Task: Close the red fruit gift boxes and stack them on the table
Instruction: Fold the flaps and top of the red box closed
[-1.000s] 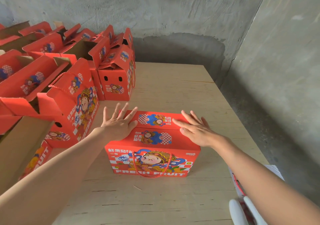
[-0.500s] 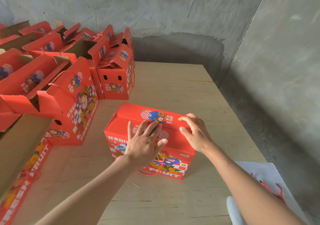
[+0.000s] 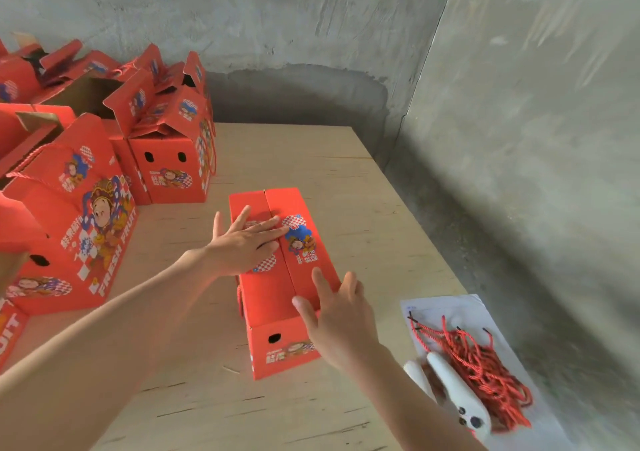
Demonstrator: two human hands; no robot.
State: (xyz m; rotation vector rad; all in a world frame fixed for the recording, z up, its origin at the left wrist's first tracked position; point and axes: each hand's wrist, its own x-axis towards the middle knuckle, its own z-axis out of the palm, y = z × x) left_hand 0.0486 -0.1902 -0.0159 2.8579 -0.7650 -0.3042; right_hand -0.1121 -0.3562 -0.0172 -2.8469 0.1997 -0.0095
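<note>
Big plywood table [image 3: 311, 166] fills the view, set into a corner of grey concrete walls [image 3: 519, 138]. Over at nine to eleven o'clock there's a crowd of open boxes [image 3: 79, 235], red, flaps up, rope handles showing. Dead centre on the table, well apart from that crowd, sits the closed box [image 3: 273, 298]. It runs lengthwise from twelve to six o'clock, both top flaps down and meeting at a seam, and the short end with its hole faces us. At four o'clock a white sheet [image 3: 446, 306] lies on the table edge. The left hand [image 3: 239, 246] is flat on the lid, fingers straight and spread, reaching across the seam toward two o'clock. The right hand [image 3: 341, 319] is at the near right edge of the lid, fingers straight and apart, thumb and forefinger tips on the flap. A tangle of red cords [image 3: 485, 364] lies on the sheet, and beside it a small white gadget [image 3: 460, 395].
</note>
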